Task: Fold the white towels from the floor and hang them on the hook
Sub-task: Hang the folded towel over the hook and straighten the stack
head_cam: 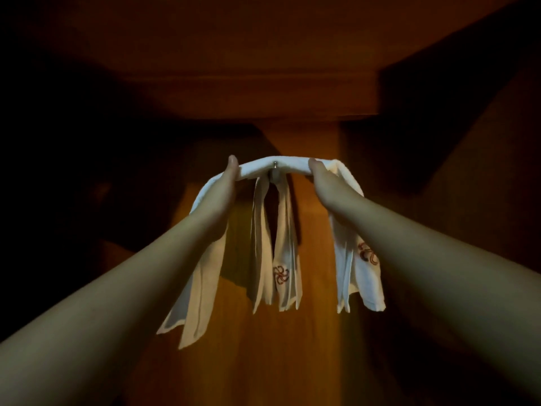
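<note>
A folded white towel [275, 167] stretches level between my two raised hands, right at a small metal hook [275, 164] on the wooden wall. My left hand [227, 183] grips its left part and my right hand [323, 183] grips its right part. Its ends droop down past both wrists; the right end shows a red embroidered mark. Another white towel [281, 253] with the same red mark hangs from the hook, below the held one. I cannot tell whether the held towel rests on the hook.
Orange-brown wooden panelling [319, 259] fills the view behind the towels. A wooden shelf or ledge [234, 92] juts out overhead. Both sides of the scene are dark.
</note>
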### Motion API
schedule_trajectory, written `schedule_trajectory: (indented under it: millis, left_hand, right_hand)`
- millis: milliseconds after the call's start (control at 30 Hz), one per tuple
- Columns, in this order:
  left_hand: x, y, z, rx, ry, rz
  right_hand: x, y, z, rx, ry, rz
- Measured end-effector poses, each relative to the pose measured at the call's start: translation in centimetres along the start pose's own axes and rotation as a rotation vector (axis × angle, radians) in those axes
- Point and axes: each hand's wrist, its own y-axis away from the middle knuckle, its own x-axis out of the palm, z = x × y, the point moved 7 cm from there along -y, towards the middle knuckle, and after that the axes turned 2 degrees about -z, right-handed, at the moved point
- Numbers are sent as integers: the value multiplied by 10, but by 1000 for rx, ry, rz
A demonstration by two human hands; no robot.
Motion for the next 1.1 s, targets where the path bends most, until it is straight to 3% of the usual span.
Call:
schedule_trajectory:
  millis: [267,433,567,700,833,1000,1100]
  left_hand:
    - [14,-7,14,-84,49,-64]
    - [7,-15,13,-154,118,-95]
    - [6,1,23,-173,61,-139]
    - [18,31,29,-159,5,-72]
    - [16,67,35,-108,-27,89]
    - [13,135,77,-336,-76,160]
    - [5,189,94,-455,-190,242]
  right_hand:
    - [19,-4,-14,64,-38,72]
    - [18,6,-13,93,-128,9]
    - [21,18,-15,30,5,80]
    - [32,36,-24,51,94,295]
    - [31,68,-39,22,133,391]
    - [22,120,-82,173,276,408]
    - [17,162,-102,167,355,429]
